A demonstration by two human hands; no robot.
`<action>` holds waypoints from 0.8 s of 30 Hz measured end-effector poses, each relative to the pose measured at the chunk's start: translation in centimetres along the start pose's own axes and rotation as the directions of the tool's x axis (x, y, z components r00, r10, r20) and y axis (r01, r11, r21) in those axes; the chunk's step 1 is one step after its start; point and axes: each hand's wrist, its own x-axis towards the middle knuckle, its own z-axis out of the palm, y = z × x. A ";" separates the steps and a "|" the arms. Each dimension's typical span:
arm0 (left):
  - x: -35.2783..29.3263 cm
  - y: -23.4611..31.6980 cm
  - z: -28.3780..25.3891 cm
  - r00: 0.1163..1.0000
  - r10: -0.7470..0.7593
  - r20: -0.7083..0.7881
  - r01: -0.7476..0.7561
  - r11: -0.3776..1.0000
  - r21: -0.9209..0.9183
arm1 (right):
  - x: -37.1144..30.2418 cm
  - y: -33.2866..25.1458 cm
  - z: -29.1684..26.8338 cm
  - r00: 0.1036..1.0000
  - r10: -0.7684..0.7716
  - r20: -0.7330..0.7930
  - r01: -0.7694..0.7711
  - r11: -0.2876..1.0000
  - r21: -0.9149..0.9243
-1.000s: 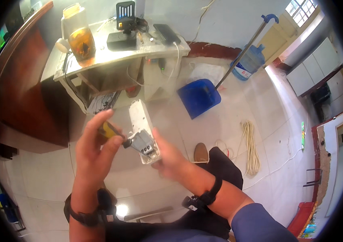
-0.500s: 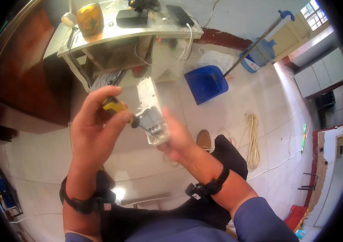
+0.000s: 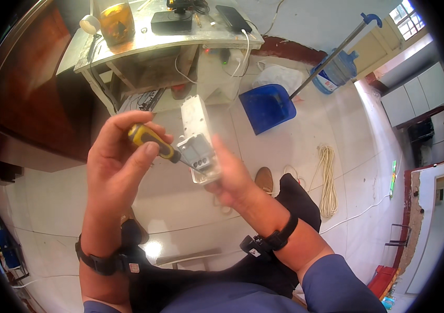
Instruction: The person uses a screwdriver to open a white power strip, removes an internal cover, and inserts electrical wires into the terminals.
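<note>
Since the earlier frame, the left hand [image 3: 113, 166] had shifted slightly leftward, grasping the yellow-black screwdriver [image 3: 150, 140]. The right hand [image 3: 234, 177] gripped the white box [image 3: 195, 117] at frame centre; its lower end was already open, and work there seemed unfinished.

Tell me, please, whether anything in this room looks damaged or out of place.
Yes: at far right, a rough brown patch breaks the pale surface of the wall, so it looks damaged. A white cable also lies loose across the floor, which looks untidy.
</note>
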 end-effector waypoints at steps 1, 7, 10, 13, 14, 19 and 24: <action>0.0 -0.3 0.0 1.000 0.000 0.001 0.000 1.000 -0.003 | 0.0 0.0 -0.1 1.000 -0.002 -0.012 0.001 1.000 -0.003; 0.0 -0.9 -0.6 0.990 0.136 -0.020 -0.114 0.890 0.441 | -0.2 0.0 0.6 0.999 -0.049 -0.021 0.048 0.998 -0.041; 0.3 -0.4 -0.4 0.979 0.192 0.070 -0.203 0.871 0.448 | -0.1 -0.1 0.4 0.999 -0.044 -0.029 0.043 0.999 -0.033; 0.2 0.2 0.7 0.998 0.055 -0.013 -0.053 0.988 0.147 | -0.2 -0.2 0.6 0.998 -0.059 -0.020 0.058 0.998 -0.036; 0.2 0.4 0.5 1.000 0.026 0.007 -0.026 0.997 0.077 | -0.2 -0.3 0.6 0.998 -0.059 -0.019 0.059 0.998 -0.035; -0.2 -0.6 -0.7 0.997 0.068 0.044 -0.074 0.986 0.152 | -0.2 -0.2 0.6 0.998 -0.061 -0.022 0.060 0.997 -0.048; 0.2 -0.2 -0.9 0.983 0.146 0.110 -0.178 0.898 0.403 | -0.5 -0.5 0.6 0.999 -0.045 -0.025 0.044 0.998 -0.041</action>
